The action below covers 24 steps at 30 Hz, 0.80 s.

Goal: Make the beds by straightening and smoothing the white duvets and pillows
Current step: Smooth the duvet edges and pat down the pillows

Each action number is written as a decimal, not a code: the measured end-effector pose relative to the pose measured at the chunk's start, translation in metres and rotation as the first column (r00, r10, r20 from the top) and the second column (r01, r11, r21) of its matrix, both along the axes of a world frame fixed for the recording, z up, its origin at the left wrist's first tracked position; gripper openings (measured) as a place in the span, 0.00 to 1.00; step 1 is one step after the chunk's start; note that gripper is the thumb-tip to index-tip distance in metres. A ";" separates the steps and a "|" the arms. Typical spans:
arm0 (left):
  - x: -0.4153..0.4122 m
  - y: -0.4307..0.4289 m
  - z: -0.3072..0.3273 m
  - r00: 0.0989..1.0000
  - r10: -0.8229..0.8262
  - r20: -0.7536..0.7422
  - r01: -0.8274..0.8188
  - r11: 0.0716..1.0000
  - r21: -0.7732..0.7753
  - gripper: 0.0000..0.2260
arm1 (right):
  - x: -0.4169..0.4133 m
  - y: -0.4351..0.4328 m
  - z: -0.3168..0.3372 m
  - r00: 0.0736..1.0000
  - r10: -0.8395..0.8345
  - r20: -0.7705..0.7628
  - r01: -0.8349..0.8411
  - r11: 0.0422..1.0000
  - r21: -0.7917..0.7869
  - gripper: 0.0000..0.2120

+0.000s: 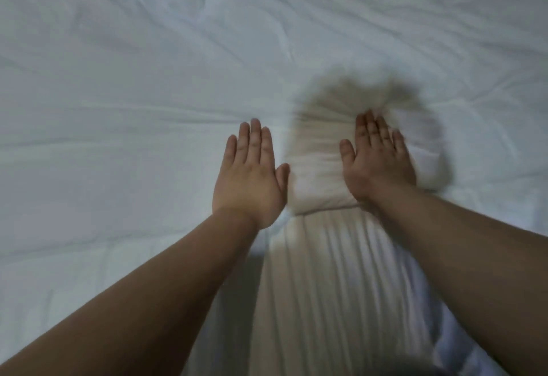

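Two flat hands and a lot of white fabric, so I'd say this bed is maybe half done. The big white cotton-looking duvet fills everything from 9 o'clock over the top to 3 o'clock. It's spread out, but soft creases and ridges run across it, and they're busiest up around 12 to 1 o'clock, so there's smoothing left to do. The long puffy white pillow, or that's what it looks like to me, runs from 6 o'clock up to just right of centre, lying on top of the duvet. Its near half is gathered into lengthwise pleats and its far end is plump and rounded, with a dark shadow around it. The right hand sits at about 3 o'clock from centre, palm down on that plump end with fingers straight and together. It's pressing rather than grabbing, and it's a bit blurred. The left hand is just left of centre, right beside the pillow's left edge, palm down with fingers straight and thumb sticking out, holding nothing. I can't tell if it's actually touching the duvet or just above it. The material all looks soft, matte and squishy, the sort that dents under a palm, so those pleats should flatten with a few strokes.
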State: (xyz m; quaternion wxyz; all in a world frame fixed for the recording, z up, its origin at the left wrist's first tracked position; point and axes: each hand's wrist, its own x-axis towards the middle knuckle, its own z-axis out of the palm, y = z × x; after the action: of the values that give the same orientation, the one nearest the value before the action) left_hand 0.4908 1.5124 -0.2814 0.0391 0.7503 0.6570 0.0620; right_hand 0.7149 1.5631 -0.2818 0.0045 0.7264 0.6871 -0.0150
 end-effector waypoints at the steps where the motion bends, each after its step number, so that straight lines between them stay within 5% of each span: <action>1: 0.012 0.003 -0.001 1.000 -0.016 0.006 0.016 1.000 0.007 0.32 | 0.017 0.004 -0.002 1.000 -0.023 0.010 0.023 1.000 -0.003 0.33; 24: 0.260 0.071 -0.011 0.927 -0.364 0.086 0.361 0.931 0.049 0.34 | 0.277 0.063 -0.011 0.988 -0.130 0.088 0.128 0.991 0.036 0.33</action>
State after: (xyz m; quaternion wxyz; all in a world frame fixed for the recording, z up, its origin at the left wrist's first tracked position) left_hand 0.7508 1.5832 -0.2924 0.0686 0.8554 0.5036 0.0995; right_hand 0.9924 1.6258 -0.2926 0.0237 0.7692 0.6380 0.0282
